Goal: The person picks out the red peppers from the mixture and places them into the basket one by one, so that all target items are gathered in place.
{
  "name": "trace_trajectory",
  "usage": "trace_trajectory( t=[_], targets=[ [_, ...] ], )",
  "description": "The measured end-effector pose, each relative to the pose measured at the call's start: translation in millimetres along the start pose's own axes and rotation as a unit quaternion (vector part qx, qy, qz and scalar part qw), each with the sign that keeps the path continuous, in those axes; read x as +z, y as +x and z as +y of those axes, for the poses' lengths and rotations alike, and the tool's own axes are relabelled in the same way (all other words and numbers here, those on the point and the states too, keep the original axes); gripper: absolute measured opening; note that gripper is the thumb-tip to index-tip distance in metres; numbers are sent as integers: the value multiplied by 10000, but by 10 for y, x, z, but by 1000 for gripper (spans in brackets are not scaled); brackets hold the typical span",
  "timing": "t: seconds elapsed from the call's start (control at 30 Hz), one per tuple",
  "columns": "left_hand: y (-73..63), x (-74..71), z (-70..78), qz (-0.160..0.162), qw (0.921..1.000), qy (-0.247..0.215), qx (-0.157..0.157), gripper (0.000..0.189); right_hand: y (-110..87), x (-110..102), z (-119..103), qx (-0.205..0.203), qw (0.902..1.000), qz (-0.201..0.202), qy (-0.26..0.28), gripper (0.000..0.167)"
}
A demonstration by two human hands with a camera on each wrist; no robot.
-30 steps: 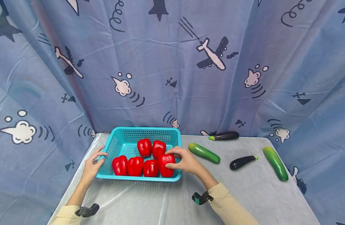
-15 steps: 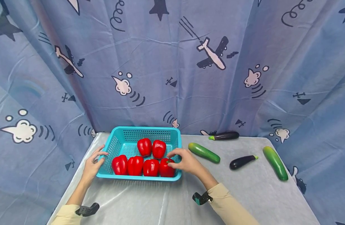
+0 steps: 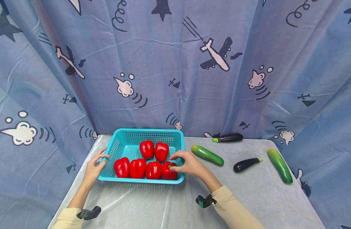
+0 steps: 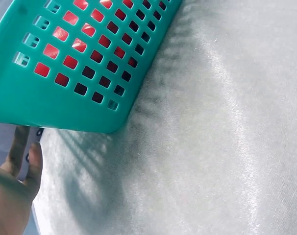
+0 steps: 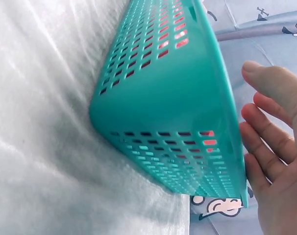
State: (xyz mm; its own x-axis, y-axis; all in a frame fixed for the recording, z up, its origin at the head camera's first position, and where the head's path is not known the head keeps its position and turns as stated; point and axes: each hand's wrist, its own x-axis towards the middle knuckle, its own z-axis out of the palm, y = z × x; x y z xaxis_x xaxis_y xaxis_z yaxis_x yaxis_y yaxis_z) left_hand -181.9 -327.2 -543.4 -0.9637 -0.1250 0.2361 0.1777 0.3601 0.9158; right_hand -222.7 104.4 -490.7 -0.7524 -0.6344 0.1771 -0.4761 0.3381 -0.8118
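A turquoise plastic basket holds several red bell peppers, some in a front row and two behind. At its front right corner lies a bell pepper with its green stem facing up. My right hand hovers over this pepper, thumb and fingers spread apart, with nothing gripped. In the right wrist view, the right hand is at the rim, its fingers loosely bent. Beside the basket's left rim is my left hand, fingertips at the edge. The left wrist view shows only part of the left hand by the basket.
Right of the basket lie a cucumber and, further right, another cucumber. An eggplant lies between them, and a second eggplant is at the back edge. A patterned blue curtain hangs behind the pale table.
My right hand has let go of the bell pepper, which has dropped into the basket's front right corner and turned stem up. The left hand has stayed at the rim.
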Motion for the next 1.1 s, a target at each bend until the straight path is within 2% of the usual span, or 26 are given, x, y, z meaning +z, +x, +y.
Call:
trace_trajectory(
  t=[0.2,0.47,0.73,0.87,1.1],
  targets=[
    [-13,-10,4,-23,10000,-17,-36,22,29,59,-35,-100,9979,-75,638,36],
    [-12,-11,16,-37,10000,-19,-79,21,69,155,-64,11,9980,-240,589,37],
    [-4,-11,8,-19,10000,46,-29,20,137,204,-116,202,9995,-205,-156,44],
    [-5,-15,2,-16,10000,36,10,20,183,212,-117,256,9984,-205,-463,41],
    [-22,0,106,-11,9999,-91,131,20,237,215,-84,389,9958,-176,-814,37]
  ],
)
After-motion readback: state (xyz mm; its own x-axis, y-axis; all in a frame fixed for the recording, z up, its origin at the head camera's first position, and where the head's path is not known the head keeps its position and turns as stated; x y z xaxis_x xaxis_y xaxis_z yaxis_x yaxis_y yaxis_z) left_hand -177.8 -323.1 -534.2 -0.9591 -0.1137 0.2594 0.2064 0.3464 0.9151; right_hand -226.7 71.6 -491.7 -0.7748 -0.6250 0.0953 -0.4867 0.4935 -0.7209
